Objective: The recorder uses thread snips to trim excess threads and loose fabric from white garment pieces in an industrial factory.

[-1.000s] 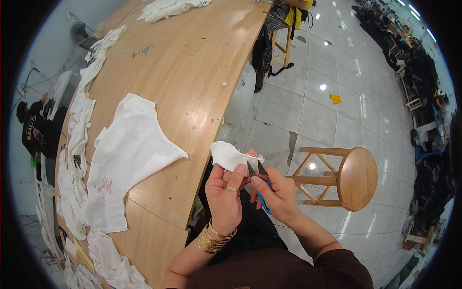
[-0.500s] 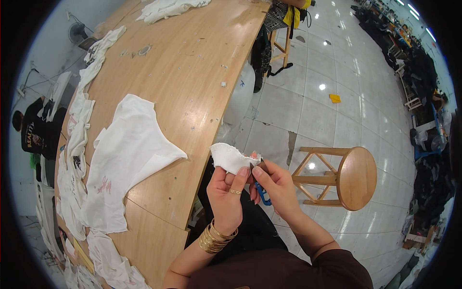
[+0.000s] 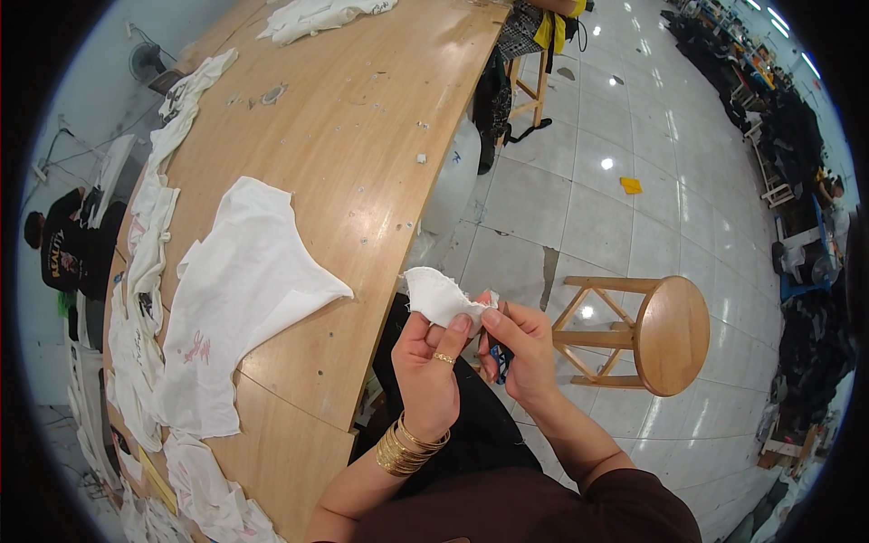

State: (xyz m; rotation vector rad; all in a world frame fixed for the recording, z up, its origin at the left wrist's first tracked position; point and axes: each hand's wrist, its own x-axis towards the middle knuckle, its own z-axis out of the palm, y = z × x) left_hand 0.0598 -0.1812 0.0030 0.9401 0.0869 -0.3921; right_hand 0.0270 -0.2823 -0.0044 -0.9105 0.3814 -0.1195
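Note:
Above my lap, off the table's edge, I hold a small white fabric piece (image 3: 434,295) with a frayed, curved edge. My left hand (image 3: 429,371) is closed, its thumb pressing the lower edge of the cloth against the fingers. My right hand (image 3: 529,355) is closed too, pinching the right end of the cloth. Tucked in that same hand are blue-handled thread snips (image 3: 501,358), partly covered by the fingers; whether the blades are apart cannot be made out. On the table to the left lies a white garment (image 3: 240,308) with a small red print.
A wooden table (image 3: 362,154) stretches along my left, with white printed garments (image 3: 145,299) piled at its far-left edge. At my right stands a wooden stool (image 3: 672,335) on the tiled floor. One person (image 3: 63,244) is beyond the table; another sits at its far end.
The cloth and both hands have shifted slightly to the right. My right thumb now presses on the cloth's edge, and the snips have turned deeper into that hand, their blades away from the cloth's front.

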